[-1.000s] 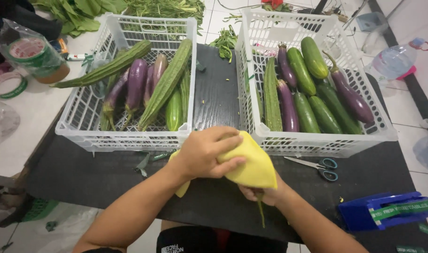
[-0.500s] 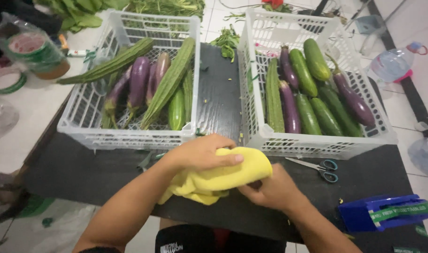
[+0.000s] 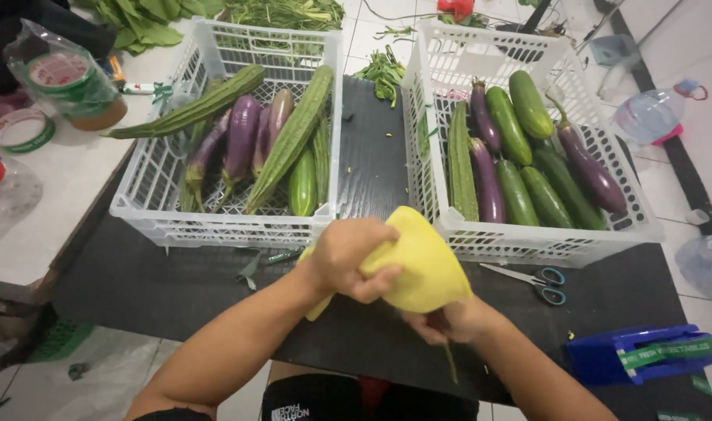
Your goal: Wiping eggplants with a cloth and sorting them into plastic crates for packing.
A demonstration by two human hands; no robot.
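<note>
Left hand (image 3: 348, 257): fingers clamped over yellow cloth (image 3: 418, 265), above the worktop's near edge.
Right hand (image 3: 449, 321): fingers closed on a stem under the cloth.
Blue tape dispenser (image 3: 637, 355): green-labelled, far right.
Tape rolls, bagged (image 3: 63, 82): upper left.
Worktop (image 3: 169, 281): black, two white crates (image 3: 216, 226); tiled floor.

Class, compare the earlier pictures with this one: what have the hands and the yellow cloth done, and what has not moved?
The left hand has turned the yellow cloth from lying flat half a second ago back up to a peak, still wrapped around something the right hand grips by its stem. Both baskets of vegetables, the scissors and the blue tape dispenser stayed put.
</note>
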